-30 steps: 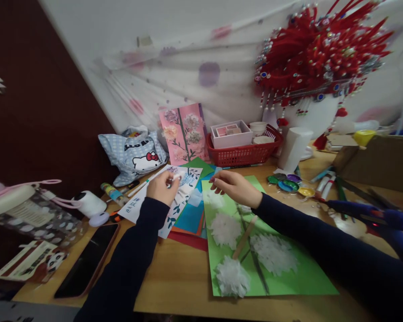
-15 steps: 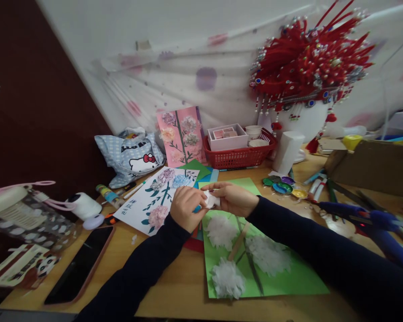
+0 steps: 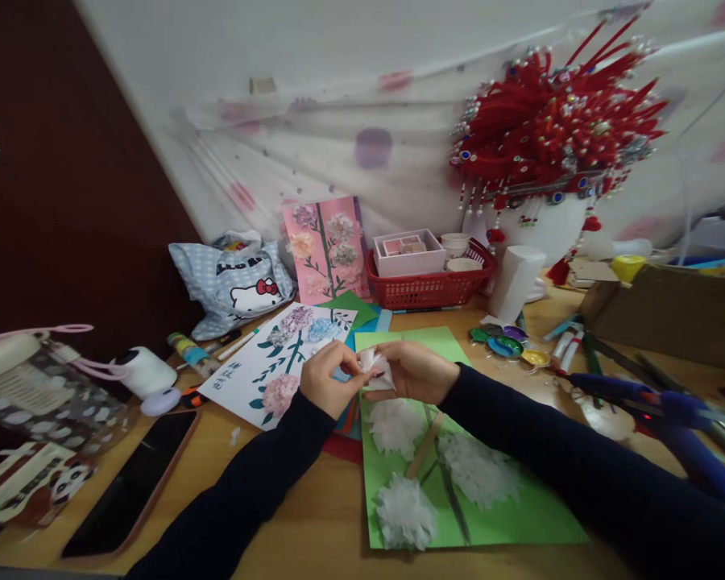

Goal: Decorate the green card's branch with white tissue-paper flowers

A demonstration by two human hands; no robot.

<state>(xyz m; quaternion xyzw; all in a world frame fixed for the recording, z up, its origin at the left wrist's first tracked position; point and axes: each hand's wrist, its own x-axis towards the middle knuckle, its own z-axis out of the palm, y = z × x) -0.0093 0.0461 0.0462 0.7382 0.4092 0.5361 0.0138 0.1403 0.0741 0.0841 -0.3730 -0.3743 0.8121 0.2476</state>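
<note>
Above the far edge of a green paper sheet [image 3: 489,524], my left hand [image 3: 331,379] pinches one side of a crumpled piece of white tissue paper [image 3: 379,372]. My right hand [image 3: 421,370] holds the same tissue from the other side, fingers curled around it. Fluffy white paper flowers [image 3: 406,509] sit on the green sheet along a dark painted stem [image 3: 456,503]. Across the stem lies a flat wooden stick [image 3: 424,448]. To the left of my hands is a white sheet with colourful flowers [image 3: 254,403], partly under other papers or beside them.
A phone [image 3: 133,483] lies at the left front. Paint pots [image 3: 507,346] and a blue glue gun [image 3: 658,411] are on the right. Behind stand a red basket [image 3: 432,288], a tissue roll [image 3: 515,283], a checked bag [image 3: 233,278] and a red beaded headdress [image 3: 556,137].
My fingers have shifted on the tissue, and more of it shows spread between my hands. The left hand has moved slightly left and down. The view has tilted a little.
</note>
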